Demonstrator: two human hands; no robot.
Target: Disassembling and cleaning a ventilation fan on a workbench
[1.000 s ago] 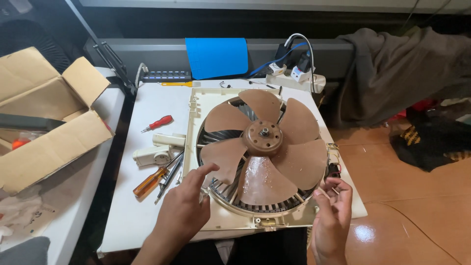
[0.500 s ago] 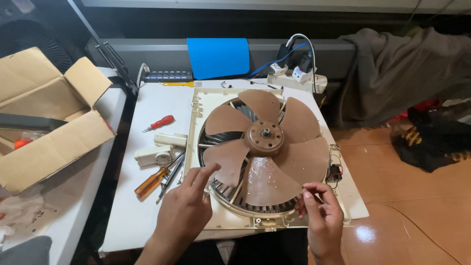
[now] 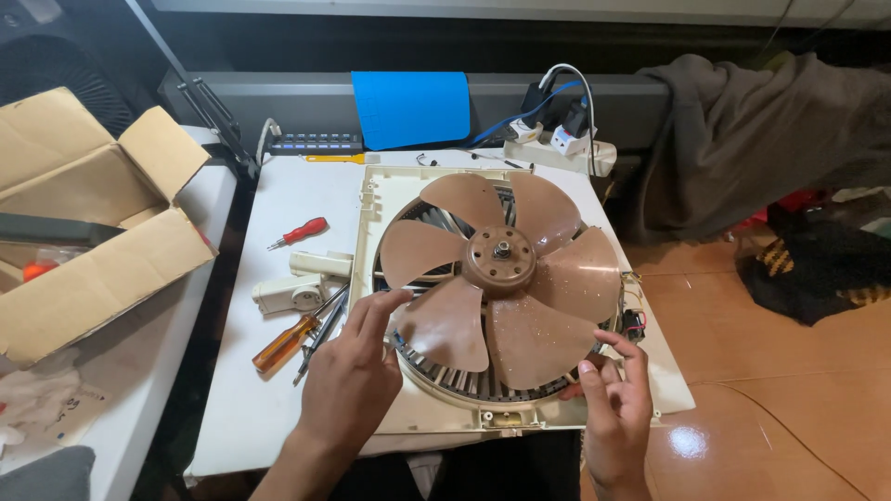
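From the head camera, a square cream fan housing (image 3: 380,199) carrying a brown five-bladed fan (image 3: 501,278) lies flat on the white desk (image 3: 269,408), filling its right half and reaching the near and right edges. The left hand (image 3: 357,376) rests loosely open, fingertips (image 3: 394,297) on the left rim beside a blade, while the right hand (image 3: 614,408), fingers half curled and holding nothing, touches the near right rim. The thin plastic blades look light, flexible and breakable, so the stiff frame edges seem the safer hold; screwdrivers (image 3: 297,336) lie along the desk's left side.
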